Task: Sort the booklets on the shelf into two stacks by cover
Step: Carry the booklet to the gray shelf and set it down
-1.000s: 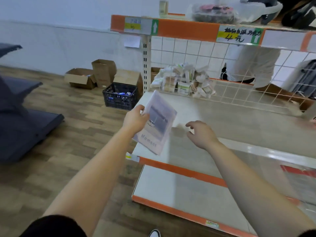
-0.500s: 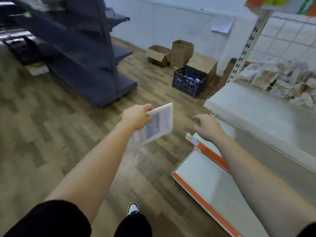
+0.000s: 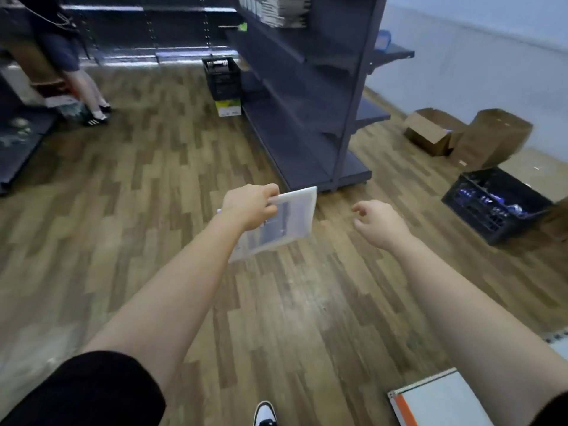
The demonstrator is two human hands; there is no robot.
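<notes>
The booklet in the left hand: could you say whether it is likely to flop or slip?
The booklet is probably fairly stiff: gripped by one edge in the left hand, it juts out flat. It seems light, since one grip carries it. Its cover looks smooth, so it might slip.

We see wood-plank floor (image 3: 123, 210) throughout, boards staggered. Dark grey shelving unit (image 3: 307, 103) stands ahead, centre-right, with its base on the floor. More dark shelving (image 3: 147, 26) runs along the back. Pale wall (image 3: 476, 56) is on the right. Near it are two open cardboard boxes (image 3: 430, 136), with a black crate (image 3: 495, 204) just in front. We see a second black crate (image 3: 222, 76) at the unit's far end. The left edge is blurred.
</notes>
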